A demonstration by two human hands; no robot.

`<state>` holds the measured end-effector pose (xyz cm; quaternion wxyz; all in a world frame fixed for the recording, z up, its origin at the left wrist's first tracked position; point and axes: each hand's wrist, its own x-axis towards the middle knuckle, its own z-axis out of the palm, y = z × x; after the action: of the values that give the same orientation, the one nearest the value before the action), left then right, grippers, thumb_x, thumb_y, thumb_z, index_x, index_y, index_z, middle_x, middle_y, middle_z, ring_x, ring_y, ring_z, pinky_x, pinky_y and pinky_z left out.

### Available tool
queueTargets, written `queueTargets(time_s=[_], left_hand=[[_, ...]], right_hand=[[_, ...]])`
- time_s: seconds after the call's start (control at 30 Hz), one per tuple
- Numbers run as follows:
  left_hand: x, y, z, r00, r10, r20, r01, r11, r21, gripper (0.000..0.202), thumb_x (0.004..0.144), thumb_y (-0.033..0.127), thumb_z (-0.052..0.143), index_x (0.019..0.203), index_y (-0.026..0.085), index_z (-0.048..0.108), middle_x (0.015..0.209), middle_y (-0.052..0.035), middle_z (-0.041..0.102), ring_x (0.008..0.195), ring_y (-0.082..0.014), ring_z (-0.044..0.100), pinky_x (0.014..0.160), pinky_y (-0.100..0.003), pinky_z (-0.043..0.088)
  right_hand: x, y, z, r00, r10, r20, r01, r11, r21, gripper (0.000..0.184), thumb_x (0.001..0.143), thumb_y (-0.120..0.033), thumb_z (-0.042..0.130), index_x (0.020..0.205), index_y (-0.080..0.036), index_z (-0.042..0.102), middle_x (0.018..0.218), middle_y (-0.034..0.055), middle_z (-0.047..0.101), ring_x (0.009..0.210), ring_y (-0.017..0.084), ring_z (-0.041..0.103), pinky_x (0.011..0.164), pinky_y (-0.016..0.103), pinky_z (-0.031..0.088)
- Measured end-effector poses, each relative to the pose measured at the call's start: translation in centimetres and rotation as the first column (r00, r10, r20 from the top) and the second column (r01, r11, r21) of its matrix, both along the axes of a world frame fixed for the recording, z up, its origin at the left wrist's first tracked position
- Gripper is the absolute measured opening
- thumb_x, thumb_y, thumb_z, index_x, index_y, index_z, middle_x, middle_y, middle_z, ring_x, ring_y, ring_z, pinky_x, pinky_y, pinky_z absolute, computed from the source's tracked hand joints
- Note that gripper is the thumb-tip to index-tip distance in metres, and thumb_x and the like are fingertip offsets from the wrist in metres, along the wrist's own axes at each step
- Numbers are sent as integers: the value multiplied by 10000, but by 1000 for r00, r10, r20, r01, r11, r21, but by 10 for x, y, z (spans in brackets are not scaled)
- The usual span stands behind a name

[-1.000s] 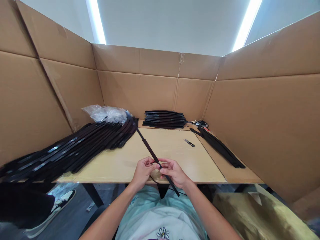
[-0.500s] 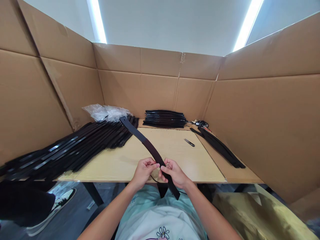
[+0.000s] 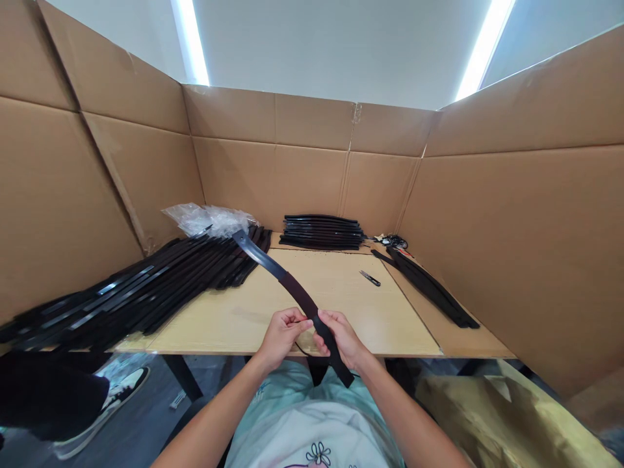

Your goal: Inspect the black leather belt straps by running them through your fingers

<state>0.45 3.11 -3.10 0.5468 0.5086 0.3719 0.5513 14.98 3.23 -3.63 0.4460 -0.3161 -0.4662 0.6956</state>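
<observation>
A long, curved black strip [image 3: 298, 291] slants across the table's front edge. Its far end is bare and glossy with a small hole, while the nearer part has a dark fabric-like cover. Around the covered part, my right hand [image 3: 338, 335] is closed, thumb on top. My left hand [image 3: 287, 330] is pinched at the strip's left edge, fingertips touching it. From under that hand a thin black cord [image 3: 303, 351] hangs in a loop below the strip; the exact grip on it is hidden by the fingers.
Many similar black strips [image 3: 160, 286] lie at left beside clear plastic bags [image 3: 209, 220]. A stack of strips [image 3: 322, 232] is at the back; more strips [image 3: 429, 286] lie right. Thread snips [image 3: 370, 278] rest on the table [image 3: 234, 318]. Cardboard walls [image 3: 511, 214] surround it.
The strip has rolled slightly, so its bare end catches more light. My right thumb and fingers have shifted and wrap the strip more closely. My left hand stays nearly in place.
</observation>
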Motion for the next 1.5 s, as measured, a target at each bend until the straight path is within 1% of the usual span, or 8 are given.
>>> queueTargets(time_s=[0.33,0.5,0.63,0.73,0.97,1.1,1.27,1.5], left_hand=[[0,5,-3,995,58,75,-56,998,-23,380,589,404,774,542,156,490,422,89,401,378,-35,252,392,-176,156],[0,5,-2,991,-22,135,29,998,-51,369,469,341,840,592,152,548,518,44,541,466,-90,462,448,-192,328],[-4,7,-6,990,-74,121,80,996,-45,346,468,321,843,657,118,635,572,18,577,474,-76,434,431,-182,298],[-6,8,-7,987,-114,115,120,992,-48,335,482,325,839,658,106,656,571,8,581,446,-52,372,403,-173,227],[-6,3,3,956,-266,124,276,959,-70,340,507,369,825,693,114,697,491,12,530,408,-70,366,397,-201,217],[-6,5,-1,971,-215,106,224,971,-80,330,511,357,817,688,113,682,492,33,498,395,-41,258,401,-207,137],[-4,6,-4,983,-137,119,148,985,-90,329,533,366,809,616,133,592,461,67,421,392,-33,203,410,-216,100],[-2,5,-1,983,-74,170,94,989,-114,439,561,417,797,553,173,432,419,110,322,373,-26,194,403,-188,92]], right_hand=[[8,2,-2,986,37,-165,-35,999,19,334,672,-340,769,722,-192,474,642,0,659,590,114,606,527,190,441],[6,5,-6,994,21,-109,-15,999,52,378,556,-235,842,842,-165,605,655,-23,648,560,98,579,502,203,479],[7,5,-9,996,84,-40,-82,996,45,372,500,-153,854,806,-132,645,608,-46,616,448,62,530,432,183,461],[8,4,-8,993,118,-25,-116,992,51,333,498,-159,855,682,-131,579,549,-71,575,390,51,503,407,186,470],[9,2,-6,977,213,6,-213,976,46,487,549,-209,842,756,-202,402,575,-18,671,415,118,586,373,197,469],[10,2,-7,982,190,14,-191,977,93,476,580,-249,833,770,-201,400,562,-17,670,396,98,565,382,170,428],[10,0,-2,985,172,-21,-170,983,73,359,739,-415,698,770,-201,412,610,24,686,449,109,591,416,175,406],[9,0,2,985,118,-122,-119,993,-2,304,739,-365,693,762,-199,439,701,42,706,550,126,625,527,218,453]])
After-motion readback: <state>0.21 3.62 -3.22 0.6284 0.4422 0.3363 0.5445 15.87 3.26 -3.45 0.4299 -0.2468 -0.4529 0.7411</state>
